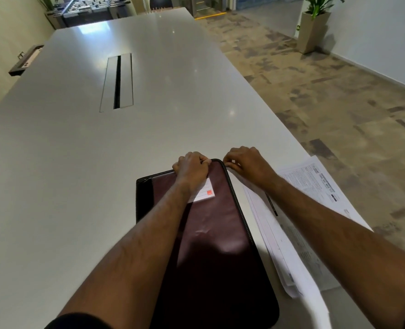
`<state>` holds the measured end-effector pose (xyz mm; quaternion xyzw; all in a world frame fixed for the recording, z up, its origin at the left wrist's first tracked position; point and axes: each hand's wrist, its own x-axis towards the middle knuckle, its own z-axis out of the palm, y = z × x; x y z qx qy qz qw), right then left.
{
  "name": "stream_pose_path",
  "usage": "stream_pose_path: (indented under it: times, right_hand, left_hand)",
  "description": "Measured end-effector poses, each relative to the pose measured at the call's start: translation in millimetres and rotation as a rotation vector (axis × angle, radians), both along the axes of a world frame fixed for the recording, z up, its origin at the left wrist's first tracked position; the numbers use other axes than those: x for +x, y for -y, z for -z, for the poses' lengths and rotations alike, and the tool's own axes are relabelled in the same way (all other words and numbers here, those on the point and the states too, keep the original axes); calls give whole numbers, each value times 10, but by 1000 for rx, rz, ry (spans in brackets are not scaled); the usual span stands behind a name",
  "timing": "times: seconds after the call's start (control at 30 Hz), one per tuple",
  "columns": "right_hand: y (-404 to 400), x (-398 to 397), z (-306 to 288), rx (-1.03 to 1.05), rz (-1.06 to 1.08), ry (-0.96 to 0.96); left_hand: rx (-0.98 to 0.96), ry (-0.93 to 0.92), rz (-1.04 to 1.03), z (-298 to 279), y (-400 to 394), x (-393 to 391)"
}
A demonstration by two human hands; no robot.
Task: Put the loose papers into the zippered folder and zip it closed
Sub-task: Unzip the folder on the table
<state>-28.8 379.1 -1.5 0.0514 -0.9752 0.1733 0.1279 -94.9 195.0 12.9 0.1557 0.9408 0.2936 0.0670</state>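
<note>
A dark maroon zippered folder (215,233) lies flat on the white table (78,162) in front of me, with a white label (205,192) on its cover. My left hand (192,167) grips the folder's far edge, fingers curled over it. My right hand (246,162) pinches at the far right corner of the folder, where the zipper track runs; the pull itself is hidden under the fingers. Loose printed papers (298,222) lie fanned out on the table to the right of the folder, partly under my right forearm.
The papers overhang the table's right edge, with carpeted floor (339,103) beyond. A cable slot (117,81) is set into the middle of the table. A planter (313,29) stands by the far right wall.
</note>
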Motion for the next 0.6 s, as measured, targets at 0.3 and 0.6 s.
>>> stream_pose_path:
  times: [0.3, 0.6]
  right_hand:
    - [-72, 237, -17, 47, -20, -51]
    - [-84, 579, -2, 75, -46, -57]
  left_hand:
    - [11, 11, -20, -28, 7, 7]
    - [11, 6, -22, -32, -2, 19]
